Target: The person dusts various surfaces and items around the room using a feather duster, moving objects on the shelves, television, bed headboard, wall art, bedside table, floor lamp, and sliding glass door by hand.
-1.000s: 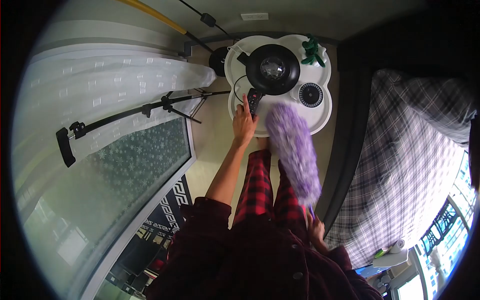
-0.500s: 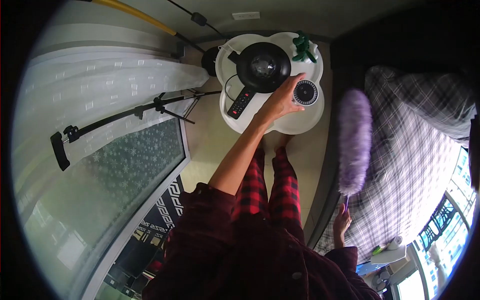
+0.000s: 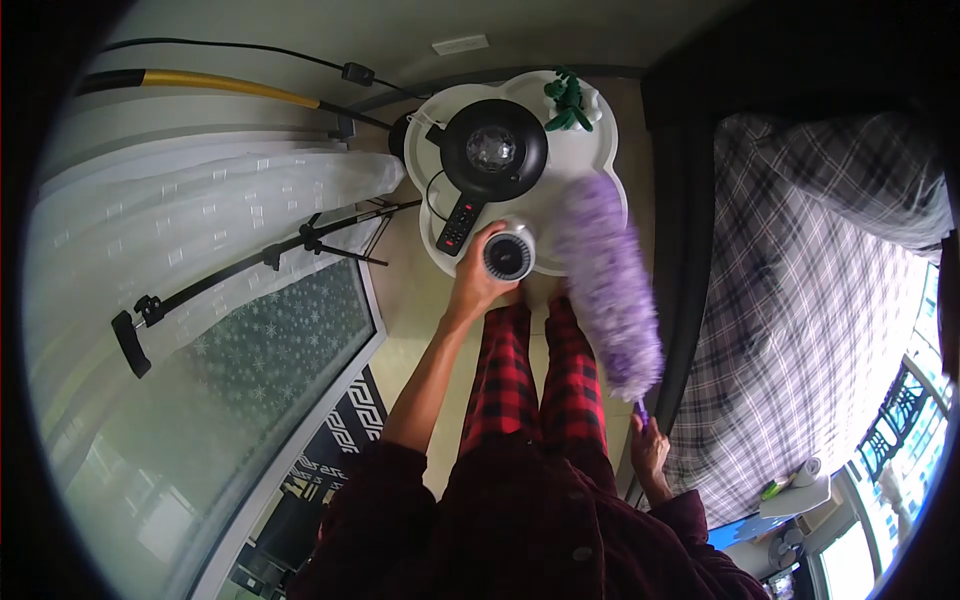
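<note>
My left hand (image 3: 477,274) is wrapped round a white cylindrical device (image 3: 508,255) with a dark ribbed top, over the front edge of a white scalloped table (image 3: 612,172). In my right hand (image 3: 650,447) is the thin handle of a fluffy purple duster (image 3: 610,290), whose blurred head reaches over the table's right side. A round black device (image 3: 494,150) with a clear faceted dome stands on the table. Beside it lies a black remote (image 3: 461,224) with red buttons. A green plant-like ornament (image 3: 568,103) in a white holder sits at the back right.
A black stand (image 3: 230,268) crosses the left side, before a white sheer curtain (image 3: 230,190) and frosted glass. To the right is a bed (image 3: 780,330) with plaid bedding. A black cable (image 3: 250,50) and a yellow-and-black pole (image 3: 220,86) run along the back left.
My left hand has lifted the cylindrical device from the table's right side and brought it left and nearer to me. The duster has swung from beside the bed back over the table.
</note>
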A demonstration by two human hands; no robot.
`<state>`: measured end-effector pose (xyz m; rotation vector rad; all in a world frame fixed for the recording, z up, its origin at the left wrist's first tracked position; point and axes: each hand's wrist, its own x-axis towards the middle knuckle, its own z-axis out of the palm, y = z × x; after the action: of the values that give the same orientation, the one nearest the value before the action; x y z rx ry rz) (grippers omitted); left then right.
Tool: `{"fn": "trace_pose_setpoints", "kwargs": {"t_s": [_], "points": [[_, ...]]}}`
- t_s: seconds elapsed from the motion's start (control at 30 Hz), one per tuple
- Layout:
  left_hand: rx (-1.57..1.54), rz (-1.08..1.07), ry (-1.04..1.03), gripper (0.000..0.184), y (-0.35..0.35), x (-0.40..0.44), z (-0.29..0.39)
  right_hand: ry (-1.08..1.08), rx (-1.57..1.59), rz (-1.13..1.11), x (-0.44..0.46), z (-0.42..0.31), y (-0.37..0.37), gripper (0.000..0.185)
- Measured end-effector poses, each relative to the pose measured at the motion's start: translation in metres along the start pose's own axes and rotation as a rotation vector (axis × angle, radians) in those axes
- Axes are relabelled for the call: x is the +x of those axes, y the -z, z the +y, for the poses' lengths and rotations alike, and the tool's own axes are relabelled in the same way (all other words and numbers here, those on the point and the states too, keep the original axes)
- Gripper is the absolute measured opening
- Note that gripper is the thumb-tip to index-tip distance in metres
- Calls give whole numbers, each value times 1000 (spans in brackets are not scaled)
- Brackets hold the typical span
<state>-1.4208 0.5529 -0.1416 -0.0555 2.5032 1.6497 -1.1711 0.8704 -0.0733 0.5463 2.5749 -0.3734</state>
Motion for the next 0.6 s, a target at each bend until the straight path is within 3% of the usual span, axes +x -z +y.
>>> {"fn": "trace_pose_setpoints", "kwargs": {"t_s": [0.1, 0.23, 0.43, 0.6], "points": [[8, 98, 28, 77, 8, -21, -20, 100, -154, -66, 31, 12, -3, 40], [60, 142, -41, 80, 8, -22, -23, -41, 68, 66, 62, -12, 3, 40], [41, 212, -13, 81, 2, -16, -21, 167, -145, -71, 44, -8, -6, 39], [55, 158, -18, 83, -4, -5, -18, -74, -117, 95, 55, 39, 3, 41]]}}
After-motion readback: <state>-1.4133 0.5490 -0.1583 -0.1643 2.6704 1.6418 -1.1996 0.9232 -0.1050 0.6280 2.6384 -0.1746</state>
